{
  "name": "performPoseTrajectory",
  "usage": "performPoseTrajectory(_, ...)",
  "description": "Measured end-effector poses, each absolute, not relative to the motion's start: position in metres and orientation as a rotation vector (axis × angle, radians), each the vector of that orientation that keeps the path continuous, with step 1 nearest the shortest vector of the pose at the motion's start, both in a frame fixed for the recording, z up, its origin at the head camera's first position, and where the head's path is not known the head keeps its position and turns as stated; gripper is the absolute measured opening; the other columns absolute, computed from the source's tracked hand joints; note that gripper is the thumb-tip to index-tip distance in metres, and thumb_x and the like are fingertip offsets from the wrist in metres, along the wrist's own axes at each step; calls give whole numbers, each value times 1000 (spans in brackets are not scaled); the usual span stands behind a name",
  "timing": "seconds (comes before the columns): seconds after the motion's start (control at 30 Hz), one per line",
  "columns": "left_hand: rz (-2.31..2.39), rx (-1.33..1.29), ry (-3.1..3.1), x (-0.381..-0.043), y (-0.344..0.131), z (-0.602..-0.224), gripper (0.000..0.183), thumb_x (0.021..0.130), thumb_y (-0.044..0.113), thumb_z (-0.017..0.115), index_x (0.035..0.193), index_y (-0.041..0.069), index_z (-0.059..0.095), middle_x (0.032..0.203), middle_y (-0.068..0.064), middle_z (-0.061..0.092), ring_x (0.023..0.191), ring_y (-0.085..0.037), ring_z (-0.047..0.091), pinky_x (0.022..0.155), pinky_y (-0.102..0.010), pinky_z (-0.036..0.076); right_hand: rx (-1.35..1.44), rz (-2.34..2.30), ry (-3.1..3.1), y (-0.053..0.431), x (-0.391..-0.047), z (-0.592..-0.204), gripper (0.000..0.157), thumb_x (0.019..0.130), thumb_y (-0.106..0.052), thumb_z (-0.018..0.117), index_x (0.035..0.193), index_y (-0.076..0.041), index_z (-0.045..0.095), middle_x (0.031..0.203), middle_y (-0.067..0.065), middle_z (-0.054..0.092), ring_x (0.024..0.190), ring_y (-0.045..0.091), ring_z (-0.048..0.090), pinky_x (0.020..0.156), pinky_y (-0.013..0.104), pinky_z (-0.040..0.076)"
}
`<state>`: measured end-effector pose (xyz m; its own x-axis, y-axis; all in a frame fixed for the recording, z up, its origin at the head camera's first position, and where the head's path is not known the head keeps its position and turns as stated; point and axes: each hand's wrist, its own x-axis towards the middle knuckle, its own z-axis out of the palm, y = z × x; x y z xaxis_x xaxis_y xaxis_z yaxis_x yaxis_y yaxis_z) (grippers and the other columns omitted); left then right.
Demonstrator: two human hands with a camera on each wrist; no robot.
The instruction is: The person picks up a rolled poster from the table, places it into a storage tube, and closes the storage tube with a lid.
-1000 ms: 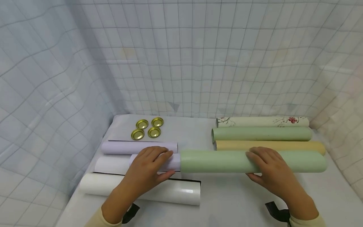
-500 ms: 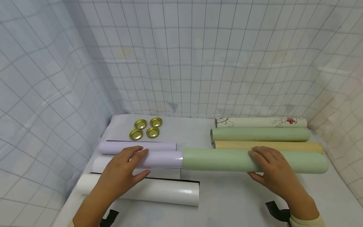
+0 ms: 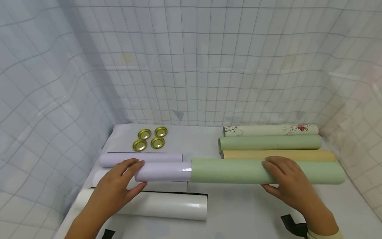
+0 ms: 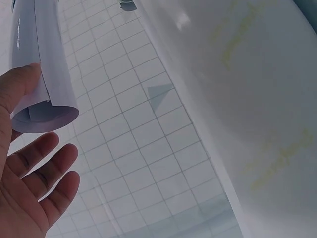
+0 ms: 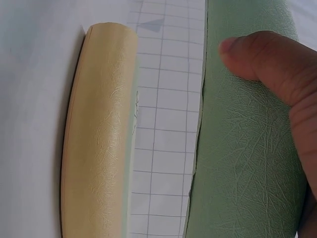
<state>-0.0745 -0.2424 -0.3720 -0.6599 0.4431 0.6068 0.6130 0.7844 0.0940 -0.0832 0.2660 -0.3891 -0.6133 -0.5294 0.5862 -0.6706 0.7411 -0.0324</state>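
Note:
In the head view my left hand (image 3: 111, 187) holds the left end of a short glossy lavender roll (image 3: 165, 171), thumb below and index finger above. The left wrist view shows the thumb on the lavender roll (image 4: 54, 64), its hollow end facing the hand, the other fingers spread apart. The lavender roll's right end meets the left end of a wider pale green roll (image 3: 226, 171), in line with it. My right hand (image 3: 287, 181) grips that green roll right of its middle; its thumb lies along the textured green surface (image 5: 237, 148) in the right wrist view.
Several gold lids (image 3: 157, 142) lie at the back left. Behind and under the left hand are another lavender roll (image 3: 149, 157) and a glossy white roll (image 3: 167, 204). A floral roll (image 3: 268, 130), a second green roll (image 3: 268, 142) and a yellow roll (image 3: 250, 154) lie back right.
My left hand has moved left along the lavender roll to its far end. My right hand keeps its grip on the green roll, nearly in place.

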Motion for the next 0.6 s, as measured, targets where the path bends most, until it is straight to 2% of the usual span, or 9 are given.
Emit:
performPoseTrajectory(0.4,-430,-800,-2409,-74,-235,-374,66,100,59,36,126,5,64,117,-9,61,95,-27,63,78,-42,54,917,327,-2385,272,-84,-390,67,98,-61,41,118,-1,62,119,15,60,110,37,55,105,36,29)
performPoseTrajectory(0.6,-435,-784,-2408,-73,-236,-376,65,100,59,38,125,5,64,117,-7,61,94,-24,63,76,-39,53,936,367,-2299,270,-86,-395,64,98,-59,44,115,-1,65,117,14,62,106,35,56,108,30,27)
